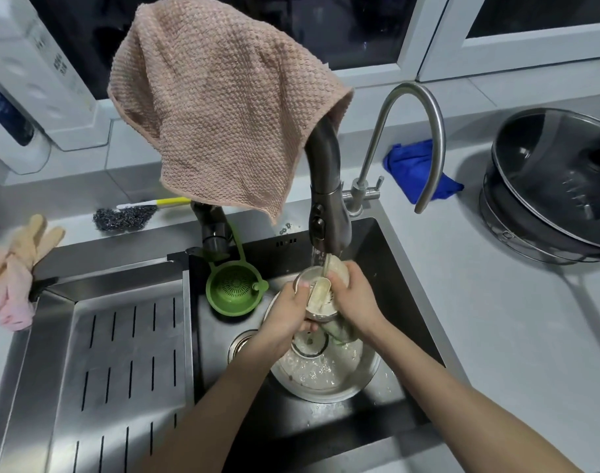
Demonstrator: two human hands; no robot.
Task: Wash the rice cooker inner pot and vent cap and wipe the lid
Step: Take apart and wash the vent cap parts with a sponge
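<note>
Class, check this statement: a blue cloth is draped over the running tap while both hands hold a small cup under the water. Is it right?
No. The head view shows the cloth draped over the tap is pinkish-brown; the blue cloth lies on the counter. The rest stands.

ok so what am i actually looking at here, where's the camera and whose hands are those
No machine here: one camera worn on a person's head looks down at their bare hands over a black sink. The left hand grips a small round pale part, likely the vent cap, under water from the dark tap. The right hand holds a pale greenish scrub pad to it. Below sits a foamy round metal pot. A pinkish waffle cloth drapes the tap.
</note>
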